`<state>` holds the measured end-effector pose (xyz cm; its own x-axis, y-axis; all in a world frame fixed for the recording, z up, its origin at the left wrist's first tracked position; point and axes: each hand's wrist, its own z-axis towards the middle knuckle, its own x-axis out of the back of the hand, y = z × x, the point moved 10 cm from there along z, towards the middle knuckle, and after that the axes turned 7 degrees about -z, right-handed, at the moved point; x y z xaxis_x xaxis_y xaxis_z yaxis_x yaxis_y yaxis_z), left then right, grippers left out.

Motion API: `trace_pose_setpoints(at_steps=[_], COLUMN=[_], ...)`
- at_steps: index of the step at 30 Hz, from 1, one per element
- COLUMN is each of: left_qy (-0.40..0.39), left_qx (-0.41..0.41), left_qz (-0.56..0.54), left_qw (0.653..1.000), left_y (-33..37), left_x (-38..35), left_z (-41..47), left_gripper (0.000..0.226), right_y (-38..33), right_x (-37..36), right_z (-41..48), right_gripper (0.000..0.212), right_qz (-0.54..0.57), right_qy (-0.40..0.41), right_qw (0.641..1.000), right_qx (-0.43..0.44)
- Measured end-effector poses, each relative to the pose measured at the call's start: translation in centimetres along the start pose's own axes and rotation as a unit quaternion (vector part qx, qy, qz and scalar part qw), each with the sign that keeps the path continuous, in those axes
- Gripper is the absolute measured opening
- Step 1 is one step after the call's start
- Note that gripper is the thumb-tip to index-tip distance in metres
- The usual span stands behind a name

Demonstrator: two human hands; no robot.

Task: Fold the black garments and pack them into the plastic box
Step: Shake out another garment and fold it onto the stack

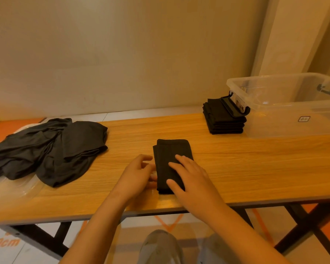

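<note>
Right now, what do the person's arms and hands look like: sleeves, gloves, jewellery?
The left hand and right hand are bare: no gloves, rings or watch. The left forearm and right forearm are bare too, with no sleeve in view down to the picture's bottom edge. No markings show.

TEXT: you can read "40cm" marking (4,243), orange print | ON: floor (36,251), below the table (236,168) left end | ALSO: plastic box (293,128) carries an emblem (304,118) and a sticker (240,106), both illegible to you
</note>
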<state>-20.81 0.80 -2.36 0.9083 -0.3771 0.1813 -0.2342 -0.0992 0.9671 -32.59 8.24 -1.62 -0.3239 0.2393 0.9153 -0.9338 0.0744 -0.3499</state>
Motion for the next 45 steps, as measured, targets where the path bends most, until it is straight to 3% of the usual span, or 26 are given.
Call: trace_pose_setpoints(at_steps=[2, 5, 7, 10, 14, 17, 20, 24, 27, 29, 31, 38, 45], left_qy=[-0.017, -0.037, -0.053, -0.06, -0.082, -0.036, 0.043, -0.054, -0.121, -0.129, -0.121, -0.13, -0.117], left_qx=[0.037, 0.05, 0.049, 0.044, 0.045, -0.019, -0.161, -0.297, -0.263, -0.23, -0.22, -0.213, -0.232], left_qz=[-0.067, -0.04, 0.001, 0.019, 0.021, 0.115, 0.205, 0.284, 0.365, 0.411, 0.439, 0.43, 0.374], left_qw=[0.997, 0.997, 0.997, 0.997, 0.995, 0.993, 0.964, 0.91, 0.885, 0.873, 0.863, 0.868, 0.891], left_y=[-0.6, -1.1, -1.4, -1.4, -1.0, -0.2, 2.5, 4.6, 2.2, 0.5, -0.1, 0.7, 3.1], left_x=[-0.5, 0.0, 0.4, 0.6, -0.7, -0.1, 0.6, -4.1, -5.8, -5.7, -5.6, -7.2, -9.9], left_z=[-0.1, 0.0, 0.0, -0.1, -0.4, 0.1, 0.5, 1.4, 3.5, 4.6, 5.4, 9.2, 15.1], left_gripper=[0.026, 0.025, 0.022, 0.021, 0.024, 0.025, 0.031, 0.045, 0.047, 0.047, 0.048, 0.049, 0.047], right_y=[-0.1, 1.9, 4.2, 5.6, 4.7, 4.5, 2.9, -1.6, -1.2, -0.6, -0.1, 1.4, 5.8], right_x=[-0.4, 0.8, 1.9, 2.3, 1.6, 2.5, 3.1, 0.5, -1.8, -2.5, -3.3, -2.1, -1.8], right_z=[0.3, 0.4, 0.2, 0.0, 0.3, 0.0, 0.1, 0.9, 1.2, 1.1, 1.2, 3.6, 9.3], right_gripper=[0.045, 0.043, 0.051, 0.056, 0.058, 0.055, 0.049, 0.057, 0.07, 0.068, 0.079, 0.113, 0.111], right_qz=[0.009, 0.066, 0.047, -0.001, -0.014, -0.043, -0.045, -0.098, -0.14, -0.134, -0.142, -0.154, -0.184], right_qy=[0.003, 0.047, 0.082, 0.068, 0.037, 0.055, 0.078, 0.047, 0.005, -0.008, -0.023, -0.073, -0.066], right_qw=[1.0, 0.995, 0.989, 0.986, 0.988, 0.988, 0.993, 0.994, 0.99, 0.991, 0.989, 0.985, 0.981], right_qx=[0.007, -0.051, -0.111, -0.155, -0.146, -0.14, -0.081, 0.016, -0.007, -0.022, -0.027, 0.024, 0.007])
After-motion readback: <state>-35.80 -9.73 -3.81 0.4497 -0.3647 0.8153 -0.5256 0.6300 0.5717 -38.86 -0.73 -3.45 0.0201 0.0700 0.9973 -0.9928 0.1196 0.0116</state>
